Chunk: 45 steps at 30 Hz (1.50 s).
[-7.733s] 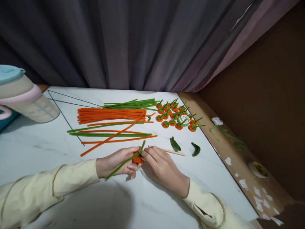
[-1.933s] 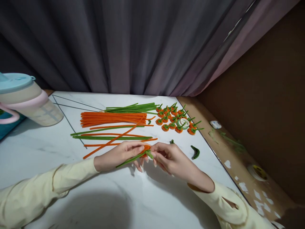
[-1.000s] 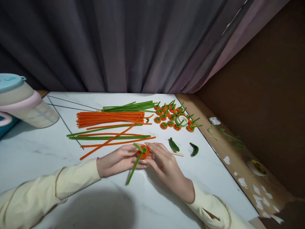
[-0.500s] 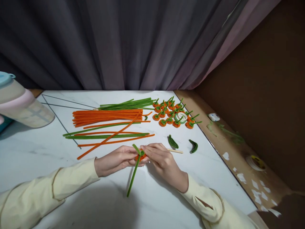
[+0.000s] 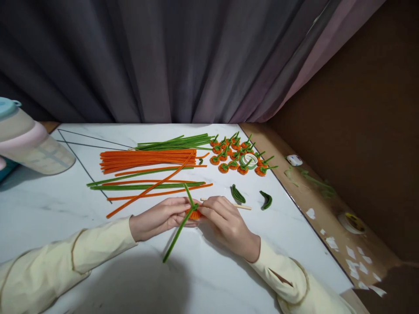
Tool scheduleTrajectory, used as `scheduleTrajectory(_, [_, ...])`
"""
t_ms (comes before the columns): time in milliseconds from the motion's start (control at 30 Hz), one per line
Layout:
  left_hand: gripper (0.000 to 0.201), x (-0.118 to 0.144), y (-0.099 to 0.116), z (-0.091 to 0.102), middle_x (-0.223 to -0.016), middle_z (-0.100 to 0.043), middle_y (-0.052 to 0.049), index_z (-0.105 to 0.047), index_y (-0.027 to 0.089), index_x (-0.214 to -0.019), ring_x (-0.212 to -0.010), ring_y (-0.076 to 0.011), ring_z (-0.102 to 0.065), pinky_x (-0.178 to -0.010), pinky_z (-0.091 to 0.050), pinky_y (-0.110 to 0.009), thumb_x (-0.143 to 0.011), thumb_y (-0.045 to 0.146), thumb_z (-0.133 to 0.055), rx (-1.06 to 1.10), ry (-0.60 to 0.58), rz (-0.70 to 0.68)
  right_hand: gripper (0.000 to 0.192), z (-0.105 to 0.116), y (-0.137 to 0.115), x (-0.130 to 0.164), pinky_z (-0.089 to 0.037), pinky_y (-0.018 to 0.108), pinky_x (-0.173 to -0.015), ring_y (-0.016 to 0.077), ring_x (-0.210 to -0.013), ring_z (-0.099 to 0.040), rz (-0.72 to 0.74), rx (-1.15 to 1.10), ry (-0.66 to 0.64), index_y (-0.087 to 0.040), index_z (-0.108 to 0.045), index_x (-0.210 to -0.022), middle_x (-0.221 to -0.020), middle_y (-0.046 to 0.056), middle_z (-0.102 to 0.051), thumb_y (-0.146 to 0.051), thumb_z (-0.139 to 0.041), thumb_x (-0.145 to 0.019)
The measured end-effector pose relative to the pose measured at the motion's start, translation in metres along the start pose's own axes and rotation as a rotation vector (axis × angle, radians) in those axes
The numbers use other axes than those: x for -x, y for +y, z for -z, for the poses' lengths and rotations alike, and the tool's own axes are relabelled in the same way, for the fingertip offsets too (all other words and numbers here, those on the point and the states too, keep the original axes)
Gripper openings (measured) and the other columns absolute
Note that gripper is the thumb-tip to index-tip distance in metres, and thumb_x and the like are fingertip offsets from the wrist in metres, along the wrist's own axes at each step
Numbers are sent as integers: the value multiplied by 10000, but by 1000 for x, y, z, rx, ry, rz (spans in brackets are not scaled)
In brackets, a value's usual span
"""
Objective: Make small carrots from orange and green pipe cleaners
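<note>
My left hand (image 5: 165,218) is closed around a small orange pipe-cleaner pumpkin (image 5: 195,214) from the left and below. A green pipe cleaner (image 5: 176,240) is twisted at the pumpkin's top; its short end points up and its long end slants down to the left. My right hand (image 5: 224,222) pinches at the pumpkin's right side, with its fingertips partly hidden. Behind the right knuckles lies a thin wooden stick (image 5: 242,206), partly covered by the hand. Two dark green curled pieces, one a folded bundle (image 5: 237,194) and one a curve (image 5: 266,200), rest right of the stick.
Beyond my hands lie a stack of orange pipe cleaners (image 5: 147,160), green ones (image 5: 176,142) and several loose strips. Several finished pumpkins (image 5: 223,168) surround rolls of tape (image 5: 248,161). A tumbler (image 5: 36,139) stands left; paper scraps (image 5: 352,266) lie right, beyond the white tabletop's edge.
The green pipe cleaner has turned, its long end swinging left and its short end rising. My right fingers have shifted slightly, showing more of the stick and pumpkin.
</note>
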<state>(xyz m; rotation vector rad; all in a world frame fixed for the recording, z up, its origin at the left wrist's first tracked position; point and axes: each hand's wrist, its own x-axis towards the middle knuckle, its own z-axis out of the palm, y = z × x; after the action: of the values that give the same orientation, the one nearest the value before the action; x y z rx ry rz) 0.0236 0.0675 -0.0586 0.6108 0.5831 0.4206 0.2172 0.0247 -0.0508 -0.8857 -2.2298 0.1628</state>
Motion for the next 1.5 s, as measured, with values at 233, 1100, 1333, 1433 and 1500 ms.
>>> scheduleTrajectory(233, [198, 1, -2, 3, -1132, -644, -140, -624, 103, -1053, -1067, -230, -614, -1059, -351, -430, -892, 196, -556, 6, -31, -15, 224, -6, 0, 2, -490, 350, -662, 208, -807, -516, -2, -24, 41, -127, -539, -1007, -860, 120, -605, -22, -394, -871])
scheduleTrajectory(1100, [551, 3, 1, -3, -951, -719, -174, -665, 67, -949, -922, -276, -682, -916, -477, -395, -828, 582, -508, -380, 62, -10, 90, -7, -1, -3, -436, 281, -622, 148, -679, -540, -653, -577, 35, -156, -622, -764, -746, 45, -602, -212, -582, -821])
scheduleTrajectory(1333, [486, 5, 2, -12, -712, -726, -120, -630, 80, -801, -636, -222, -710, -656, -543, -307, -846, 547, -504, -478, 126, -61, 282, -5, 5, -6, -415, 258, -622, 115, -632, -511, -871, -979, -86, -146, -623, -765, -702, 3, -581, -423, -670, -744])
scheduleTrajectory(1433, [485, 5, 0, -11, -685, -716, -110, -623, 76, -809, -584, -214, -700, -596, -531, -294, -872, 531, -468, -489, 131, -93, 316, -3, 5, -6, -429, 270, -634, 136, -675, -537, -776, -873, -105, -152, -627, -788, -754, 23, -594, -458, -684, -735])
scheduleTrajectory(1500, [482, 5, -1, -10, -653, -708, -100, -614, 81, -770, -554, -206, -691, -581, -522, -289, -882, 521, -453, -516, 135, -108, 304, -2, 3, -5, -430, 274, -639, 148, -692, -541, -666, -682, -76, -160, -613, -788, -765, 32, -592, -454, -680, -751])
